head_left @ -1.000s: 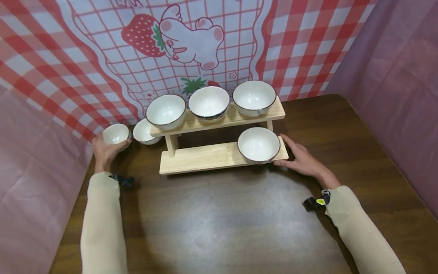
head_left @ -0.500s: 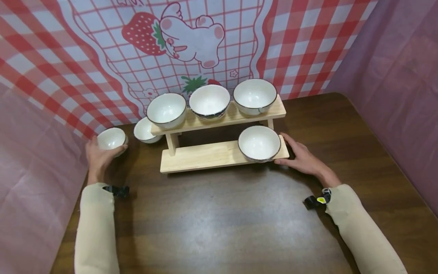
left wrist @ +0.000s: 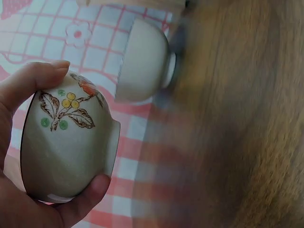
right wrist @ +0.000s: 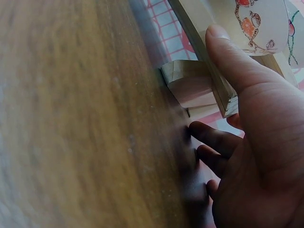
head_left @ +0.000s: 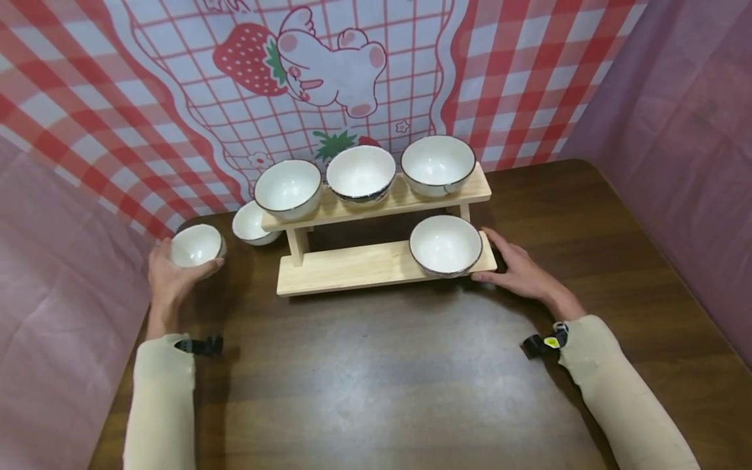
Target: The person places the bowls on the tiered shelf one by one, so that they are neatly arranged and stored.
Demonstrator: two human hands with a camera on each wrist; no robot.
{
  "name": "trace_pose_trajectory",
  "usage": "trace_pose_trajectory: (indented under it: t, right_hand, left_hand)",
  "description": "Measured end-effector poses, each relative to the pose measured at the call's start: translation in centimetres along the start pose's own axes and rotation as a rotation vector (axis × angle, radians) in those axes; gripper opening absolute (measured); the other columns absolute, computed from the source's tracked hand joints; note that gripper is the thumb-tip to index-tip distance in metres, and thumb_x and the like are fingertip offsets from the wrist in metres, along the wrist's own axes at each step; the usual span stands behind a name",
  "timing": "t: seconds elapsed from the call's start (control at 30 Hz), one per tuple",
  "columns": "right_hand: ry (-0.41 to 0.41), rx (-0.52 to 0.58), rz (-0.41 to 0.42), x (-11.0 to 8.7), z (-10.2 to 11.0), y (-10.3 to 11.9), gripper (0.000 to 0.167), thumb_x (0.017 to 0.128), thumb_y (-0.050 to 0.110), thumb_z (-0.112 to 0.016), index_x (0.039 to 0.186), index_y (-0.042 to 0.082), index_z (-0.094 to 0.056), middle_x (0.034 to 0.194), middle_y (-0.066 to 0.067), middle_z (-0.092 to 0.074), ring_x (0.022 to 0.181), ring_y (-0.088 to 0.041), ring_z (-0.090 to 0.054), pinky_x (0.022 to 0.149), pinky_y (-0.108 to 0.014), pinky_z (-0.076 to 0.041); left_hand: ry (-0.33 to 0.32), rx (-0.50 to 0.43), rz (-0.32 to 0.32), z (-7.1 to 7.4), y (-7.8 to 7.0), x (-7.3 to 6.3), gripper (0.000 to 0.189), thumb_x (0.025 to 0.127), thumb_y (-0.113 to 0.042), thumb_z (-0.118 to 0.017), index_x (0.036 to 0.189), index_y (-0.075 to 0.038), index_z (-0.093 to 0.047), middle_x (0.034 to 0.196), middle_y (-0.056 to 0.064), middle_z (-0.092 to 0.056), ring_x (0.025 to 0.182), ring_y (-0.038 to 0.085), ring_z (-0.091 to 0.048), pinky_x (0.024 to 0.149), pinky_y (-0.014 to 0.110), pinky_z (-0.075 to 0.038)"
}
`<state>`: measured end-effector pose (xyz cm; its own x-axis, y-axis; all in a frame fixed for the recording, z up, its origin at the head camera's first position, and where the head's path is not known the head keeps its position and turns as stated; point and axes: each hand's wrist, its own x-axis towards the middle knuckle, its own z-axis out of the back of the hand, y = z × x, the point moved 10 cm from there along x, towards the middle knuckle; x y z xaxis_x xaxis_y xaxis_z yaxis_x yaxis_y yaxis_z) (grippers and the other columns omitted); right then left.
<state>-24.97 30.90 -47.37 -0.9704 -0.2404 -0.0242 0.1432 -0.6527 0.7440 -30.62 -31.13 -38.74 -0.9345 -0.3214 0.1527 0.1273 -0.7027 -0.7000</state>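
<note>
My left hand (head_left: 170, 274) grips a small white bowl (left wrist: 71, 142) from its left side, thumb and fingers spread round its wall. Leaves, yellow berries and a red motif decorate its outside in the left wrist view. Beyond it, a second small bowl (head_left: 251, 225) stands behind the left end of a two-step wooden stand (head_left: 346, 267). At the stand's right end, my right hand (head_left: 517, 271) holds the lower board, thumb on its front edge and index finger round the end; the other fingertips are down by the table. Close to that thumb sits a bowl (head_left: 445, 247) on the lower step.
Three bowls line the upper step: a left one (head_left: 288, 189), a middle one (head_left: 361, 173) and a right one (head_left: 437, 165). A red checked cloth (head_left: 517, 85) hangs right behind the stand. Pink cloth (head_left: 53, 294) borders the brown table (head_left: 364, 378) at both sides.
My left hand has brought the small bowl nearer to me, away from the back cloth, first leftward and then slightly right. The right hand and the stand have stayed in place.
</note>
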Motion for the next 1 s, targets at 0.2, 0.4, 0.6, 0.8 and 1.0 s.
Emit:
trace_pose_trajectory:
  t: [0.2, 0.4, 0.6, 0.8, 1.0]
  right_hand:
    - [-0.009, 0.002, -0.001, 0.2, -0.1, -0.2, 0.097, 0.085, 0.031, -0.080, 0.160, 0.017, -0.019, 0.156, -0.023, -0.037, 0.140, -0.043, -0.039, 0.109, -0.066, -0.036]
    - [-0.002, -0.006, 0.003, 0.3, -0.2, -0.4, 0.098, 0.086, 0.033, -0.079, 0.160, 0.016, -0.018, 0.156, -0.024, -0.036, 0.139, -0.044, -0.039, 0.109, -0.067, -0.036]
    - [0.005, -0.004, 0.008, 0.4, -0.3, -0.2, 0.098, 0.085, 0.033, -0.080, 0.160, 0.016, -0.018, 0.156, -0.023, -0.037, 0.139, -0.042, -0.040, 0.109, -0.066, -0.036]
    - [-0.009, -0.012, 0.009, 0.2, 0.0, -0.1, 0.098, 0.085, 0.030, -0.080, 0.160, 0.013, -0.019, 0.156, -0.025, -0.037, 0.139, -0.045, -0.039, 0.110, -0.068, -0.034]
    - [0.002, -0.010, -0.006, 0.1, 0.0, 0.0, 0.099, 0.085, 0.031, -0.080, 0.160, 0.014, -0.018, 0.157, -0.026, -0.035, 0.140, -0.046, -0.037, 0.110, -0.069, -0.033]
  left_hand:
    - [0.026, 0.002, 0.003, 0.2, -1.3, -1.4, 0.106, 0.066, -0.025, -0.087, 0.154, 0.001, -0.033, 0.155, 0.030, -0.035, 0.139, 0.043, -0.037, 0.116, 0.056, -0.033]
    - [0.077, -0.030, -0.014, -0.1, -3.2, -2.9, 0.109, 0.067, -0.022, -0.087, 0.156, 0.000, -0.029, 0.154, 0.031, -0.033, 0.136, 0.042, -0.036, 0.114, 0.056, -0.034]
    - [0.123, -0.047, -0.011, -0.3, -4.5, -4.9, 0.112, 0.067, -0.023, -0.087, 0.158, -0.004, -0.026, 0.159, 0.028, -0.028, 0.139, 0.041, -0.034, 0.116, 0.058, -0.032]
    - [0.160, -0.024, -0.050, -0.8, -6.1, -6.9, 0.115, 0.064, -0.024, -0.090, 0.159, -0.008, -0.026, 0.160, 0.024, -0.030, 0.136, 0.041, -0.037, 0.111, 0.058, -0.033]
    - [0.204, -0.013, -0.146, -1.7, -8.6, -8.8, 0.117, 0.060, -0.023, -0.092, 0.157, -0.005, -0.029, 0.158, 0.024, -0.034, 0.137, 0.041, -0.039, 0.112, 0.060, -0.034]
